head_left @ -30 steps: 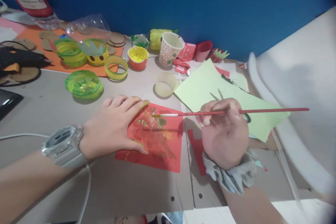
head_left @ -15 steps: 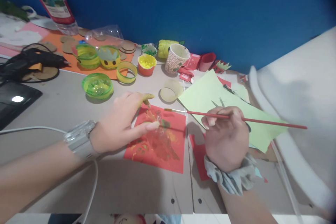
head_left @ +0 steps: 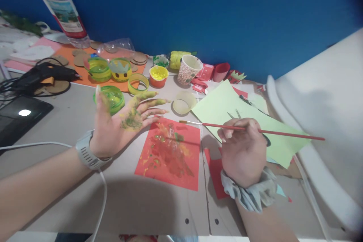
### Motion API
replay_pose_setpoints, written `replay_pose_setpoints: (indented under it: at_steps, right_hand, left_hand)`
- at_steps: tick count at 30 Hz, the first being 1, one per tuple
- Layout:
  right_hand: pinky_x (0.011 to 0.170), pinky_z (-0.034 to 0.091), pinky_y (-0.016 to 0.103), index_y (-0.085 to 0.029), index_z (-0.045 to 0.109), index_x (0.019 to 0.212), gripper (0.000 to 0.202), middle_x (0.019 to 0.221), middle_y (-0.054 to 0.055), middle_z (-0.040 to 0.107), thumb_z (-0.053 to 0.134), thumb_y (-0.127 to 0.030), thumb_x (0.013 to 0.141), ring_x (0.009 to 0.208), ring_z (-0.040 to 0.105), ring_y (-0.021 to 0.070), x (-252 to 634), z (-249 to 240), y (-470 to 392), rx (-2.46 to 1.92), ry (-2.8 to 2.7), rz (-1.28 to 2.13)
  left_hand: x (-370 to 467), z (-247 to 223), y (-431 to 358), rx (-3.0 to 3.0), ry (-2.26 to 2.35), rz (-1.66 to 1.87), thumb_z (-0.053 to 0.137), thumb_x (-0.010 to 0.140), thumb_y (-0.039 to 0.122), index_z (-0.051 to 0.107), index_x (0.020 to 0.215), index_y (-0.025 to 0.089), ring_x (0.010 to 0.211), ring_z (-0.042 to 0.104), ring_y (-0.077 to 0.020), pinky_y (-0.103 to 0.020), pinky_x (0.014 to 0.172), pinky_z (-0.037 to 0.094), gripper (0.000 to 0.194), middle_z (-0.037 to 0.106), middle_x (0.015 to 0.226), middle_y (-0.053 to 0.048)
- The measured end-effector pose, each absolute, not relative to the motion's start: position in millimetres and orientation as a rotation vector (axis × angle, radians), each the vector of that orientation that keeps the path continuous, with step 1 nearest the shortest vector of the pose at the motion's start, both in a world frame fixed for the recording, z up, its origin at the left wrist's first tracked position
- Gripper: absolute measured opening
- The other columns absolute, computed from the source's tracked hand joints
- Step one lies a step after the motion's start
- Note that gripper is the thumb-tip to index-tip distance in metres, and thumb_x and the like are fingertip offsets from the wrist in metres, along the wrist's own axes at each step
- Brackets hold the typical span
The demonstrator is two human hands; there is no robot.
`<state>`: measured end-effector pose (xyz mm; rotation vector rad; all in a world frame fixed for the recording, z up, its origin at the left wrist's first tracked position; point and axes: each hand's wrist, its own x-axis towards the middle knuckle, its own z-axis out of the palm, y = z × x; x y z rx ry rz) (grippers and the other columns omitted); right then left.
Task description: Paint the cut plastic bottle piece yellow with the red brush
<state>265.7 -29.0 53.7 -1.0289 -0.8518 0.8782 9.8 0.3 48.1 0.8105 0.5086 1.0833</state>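
"Where's the paintbrush [head_left: 215, 125]?"

"In the right hand [head_left: 242, 151], pinched in curled fingers. Its slim, glossy red shaft lies almost level, the metal collar and brown bristles pointing toward the left hand [head_left: 126, 119]."

"Is it touching the red paper [head_left: 172, 155]?"

"No, it's held above that flat sheet, which lies between the hands, streaked with wet-looking green, yellow and brownish smears."

"And the left hand?"

"Wide open and holding nothing, palm showing, fingers spread, with green and yellow paint smudged over the skin."

"What's around them?"

"Just beyond the left fingertips, a translucent, pale plastic ring [head_left: 191, 100]. Behind the left palm, a rounded green plastic bowl [head_left: 117, 102], partly hidden. Past the right hand, a pale green paper [head_left: 214, 102] with slender metal scissors [head_left: 238, 114] on it. Farther out, ahead of the left fingers, an orange cup [head_left: 158, 82] of thick yellow paint."
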Motion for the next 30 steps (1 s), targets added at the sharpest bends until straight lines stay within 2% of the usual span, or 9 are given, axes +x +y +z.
replay_pose_setpoints:
  at_steps: [4,8,10,12,14,16,21,27,30]
  right_hand:
    - [0.049,0.038,0.023,-0.022,0.059,0.067,0.026,0.058,-0.003,0.051,0.068,-0.040,0.082,0.052,0.047,0.0111,264,54,-29,-1.023,-0.822,0.901]
    - [0.047,0.039,0.021,-0.020,0.061,0.068,0.026,0.061,-0.003,0.055,0.070,-0.041,0.082,0.051,0.048,0.0091,263,55,-30,-1.038,-0.774,0.925]
    - [0.047,0.040,0.019,-0.020,0.062,0.069,0.026,0.060,-0.003,0.055,0.070,-0.040,0.083,0.050,0.049,0.0087,263,56,-31,-1.045,-0.742,0.937]
    - [0.047,0.042,0.018,-0.020,0.062,0.069,0.026,0.059,-0.003,0.056,0.071,-0.041,0.082,0.050,0.050,0.0085,263,56,-32,-1.045,-0.711,0.949]
    - [0.048,0.043,0.018,-0.020,0.062,0.068,0.027,0.061,-0.004,0.056,0.072,-0.041,0.080,0.051,0.050,0.0083,262,56,-32,-1.039,-0.690,0.964]
    - [0.048,0.044,0.019,-0.020,0.061,0.068,0.028,0.063,-0.004,0.057,0.073,-0.042,0.079,0.051,0.050,0.0082,262,56,-32,-1.030,-0.681,0.976]
    - [0.049,0.043,0.020,-0.020,0.061,0.067,0.030,0.065,-0.003,0.056,0.074,-0.044,0.079,0.052,0.049,0.0084,261,56,-32,-1.019,-0.683,0.974]
    - [0.050,0.043,0.021,-0.019,0.061,0.068,0.031,0.064,-0.003,0.055,0.070,-0.045,0.083,0.053,0.049,0.0091,260,57,-32,-1.012,-0.700,0.963]
    - [0.049,0.043,0.022,-0.019,0.059,0.067,0.032,0.065,-0.002,0.055,0.070,-0.044,0.084,0.052,0.048,0.0089,260,57,-32,-1.005,-0.701,0.975]
  left_hand:
    - [0,69,5,0.882,0.613,1.004,0.009,0.090,0.081,0.052,0.143,0.020,0.139,0.051,-0.0318,-0.053,0.117,0.040,0.092,0.056,0.148,-0.009]
    - [-25,80,-6,1.431,0.907,0.715,0.012,0.097,0.070,0.048,0.148,0.030,0.144,0.044,-0.0325,-0.054,0.119,0.037,0.074,0.049,0.155,-0.002]
    - [-36,78,-21,1.881,1.058,0.582,0.027,0.100,0.063,0.037,0.153,0.039,0.150,0.034,-0.0323,-0.054,0.124,0.027,0.059,0.039,0.162,0.003]
    - [-42,71,-37,2.294,1.115,0.444,0.045,0.094,0.066,0.028,0.156,0.041,0.152,0.027,-0.0364,-0.058,0.124,0.022,0.069,0.034,0.165,0.002]
    - [-42,61,-50,2.543,1.192,0.342,0.052,0.082,0.078,0.041,0.151,0.037,0.151,0.025,-0.0414,-0.063,0.122,0.015,0.081,0.035,0.164,-0.002]
    - [-38,51,-59,2.658,1.190,0.312,0.049,0.080,0.082,0.052,0.143,0.033,0.149,0.026,-0.0414,-0.063,0.122,0.011,0.080,0.036,0.163,-0.005]
    - [-26,36,-67,2.768,1.258,0.375,0.045,0.081,0.083,0.057,0.139,0.026,0.150,0.024,-0.0358,-0.054,0.123,0.000,0.082,0.039,0.161,-0.008]
    - [-31,38,-57,2.839,1.410,0.317,0.055,0.082,0.076,0.064,0.134,0.024,0.148,0.028,-0.0397,-0.059,0.123,0.005,0.074,0.046,0.157,-0.011]
    - [-40,42,-54,2.829,1.495,0.228,0.054,0.084,0.073,0.059,0.140,0.021,0.148,0.029,-0.0437,-0.065,0.121,0.010,0.077,0.043,0.159,-0.014]
